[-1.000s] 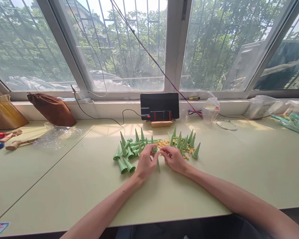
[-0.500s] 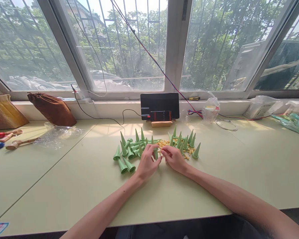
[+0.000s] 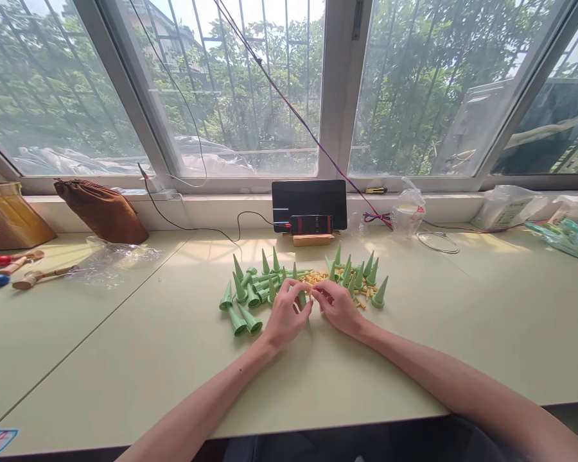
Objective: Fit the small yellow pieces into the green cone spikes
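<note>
My left hand is closed around a green plastic cone held point down just above the pale green table. My right hand pinches a small yellow piece at the cone's wide top end; the two hands touch there. Behind them lies a pile of green cones, some upright, some on their sides. A scatter of small yellow pieces lies between them. More upright cones stand at the right.
A black tablet and a phone on a wooden stand sit by the window sill. A brown pouch, crumpled clear plastic and wooden toys lie at the left. Plastic bags and cables are at the right.
The cone in my left hand has tipped a little more upright and my fingers have shifted slightly on it. The right hand stays at its top end.
</note>
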Demonstrator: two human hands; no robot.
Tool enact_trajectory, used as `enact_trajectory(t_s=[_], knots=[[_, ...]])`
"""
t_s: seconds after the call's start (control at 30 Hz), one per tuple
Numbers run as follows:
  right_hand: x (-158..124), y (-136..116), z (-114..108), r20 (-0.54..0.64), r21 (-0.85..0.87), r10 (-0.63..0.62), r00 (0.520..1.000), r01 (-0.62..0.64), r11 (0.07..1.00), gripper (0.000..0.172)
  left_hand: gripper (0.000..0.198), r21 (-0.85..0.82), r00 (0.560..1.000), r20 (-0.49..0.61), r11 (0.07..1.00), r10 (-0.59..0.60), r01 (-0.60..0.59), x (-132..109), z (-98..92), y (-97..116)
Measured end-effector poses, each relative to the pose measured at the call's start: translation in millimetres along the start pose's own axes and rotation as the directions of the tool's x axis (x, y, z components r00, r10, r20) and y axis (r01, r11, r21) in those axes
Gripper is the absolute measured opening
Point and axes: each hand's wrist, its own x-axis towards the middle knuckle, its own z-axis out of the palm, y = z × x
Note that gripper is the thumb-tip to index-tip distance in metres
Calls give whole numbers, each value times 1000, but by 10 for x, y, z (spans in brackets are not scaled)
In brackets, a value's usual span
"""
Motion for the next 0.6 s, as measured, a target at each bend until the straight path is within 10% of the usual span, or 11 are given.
enact_trajectory(t_s=[0.6], knots=[[-3,-3,-2,9,17,-10,1000,9,1000,18,14,-9,1000,-7,1000,-4,4,11,-9,16]])
